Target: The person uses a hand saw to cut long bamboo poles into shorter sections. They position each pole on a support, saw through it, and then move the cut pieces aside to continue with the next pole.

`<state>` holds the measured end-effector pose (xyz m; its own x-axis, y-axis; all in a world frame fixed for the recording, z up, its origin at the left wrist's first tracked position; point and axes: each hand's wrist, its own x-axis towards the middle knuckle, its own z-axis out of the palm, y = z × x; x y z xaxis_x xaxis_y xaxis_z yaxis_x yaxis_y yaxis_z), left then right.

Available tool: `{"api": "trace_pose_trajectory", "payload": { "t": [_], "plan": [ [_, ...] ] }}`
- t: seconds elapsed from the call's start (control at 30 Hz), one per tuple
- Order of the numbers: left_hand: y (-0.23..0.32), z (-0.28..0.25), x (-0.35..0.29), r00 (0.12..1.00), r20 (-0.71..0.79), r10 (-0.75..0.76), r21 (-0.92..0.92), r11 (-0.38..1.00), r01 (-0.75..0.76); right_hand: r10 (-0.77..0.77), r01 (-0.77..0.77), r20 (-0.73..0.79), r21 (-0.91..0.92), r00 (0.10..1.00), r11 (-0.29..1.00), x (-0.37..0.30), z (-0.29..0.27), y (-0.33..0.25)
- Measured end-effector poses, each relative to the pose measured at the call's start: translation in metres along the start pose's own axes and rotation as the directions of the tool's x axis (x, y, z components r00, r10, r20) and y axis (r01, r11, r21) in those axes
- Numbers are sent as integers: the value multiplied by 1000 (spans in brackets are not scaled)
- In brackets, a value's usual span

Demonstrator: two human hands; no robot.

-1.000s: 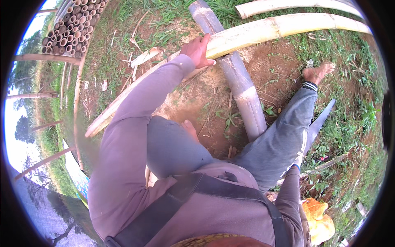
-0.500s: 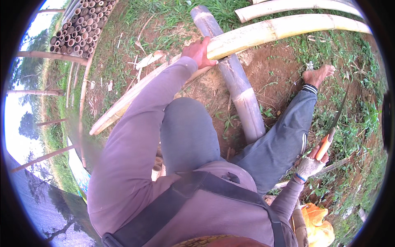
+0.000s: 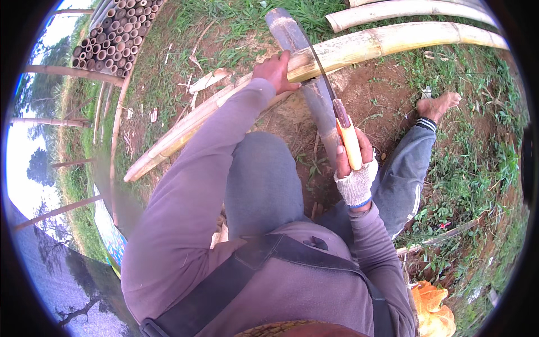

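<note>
A long pale bamboo pole (image 3: 359, 47) lies slantwise across a thicker grey bamboo log (image 3: 290, 32) on the ground. My left hand (image 3: 274, 74) grips the pole near where the two cross, fingers over its far side and thumb on the near side. In my right hand (image 3: 358, 165), gloved in white with bare fingertips, is a handsaw (image 3: 349, 139) with a yellow-orange handle. Its thin dark blade points away from me and passes over the pole, just right of my left hand. Whether the teeth touch the bamboo I cannot tell.
More bamboo poles (image 3: 410, 10) lie at the far right. Cut bamboo pieces (image 3: 115, 42) are stacked at the far left beside a pole frame (image 3: 76, 72). My bare foot (image 3: 439, 106) rests on grass at the right. An orange mesh bag (image 3: 431, 309) sits at the lower right.
My right hand has swung the saw in from the far right, and its blade now lies across the pole. My left hand keeps its hold on the pole.
</note>
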<state>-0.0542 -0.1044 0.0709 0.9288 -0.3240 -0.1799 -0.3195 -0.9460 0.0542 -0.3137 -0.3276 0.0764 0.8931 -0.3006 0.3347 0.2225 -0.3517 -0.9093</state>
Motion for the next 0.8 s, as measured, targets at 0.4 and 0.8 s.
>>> {"api": "trace_pose_trajectory", "payload": {
  "t": [0.4,0.8],
  "plan": [
    [-6,6,-1,1000,14,-11,-2,1000,11,-43,50,116,-65,992,997,-8,-20,12],
    [-8,0,1,1000,-12,-6,-20,1000,5,-106,123,127,-126,986,984,13,-3,18]
  ]
}}
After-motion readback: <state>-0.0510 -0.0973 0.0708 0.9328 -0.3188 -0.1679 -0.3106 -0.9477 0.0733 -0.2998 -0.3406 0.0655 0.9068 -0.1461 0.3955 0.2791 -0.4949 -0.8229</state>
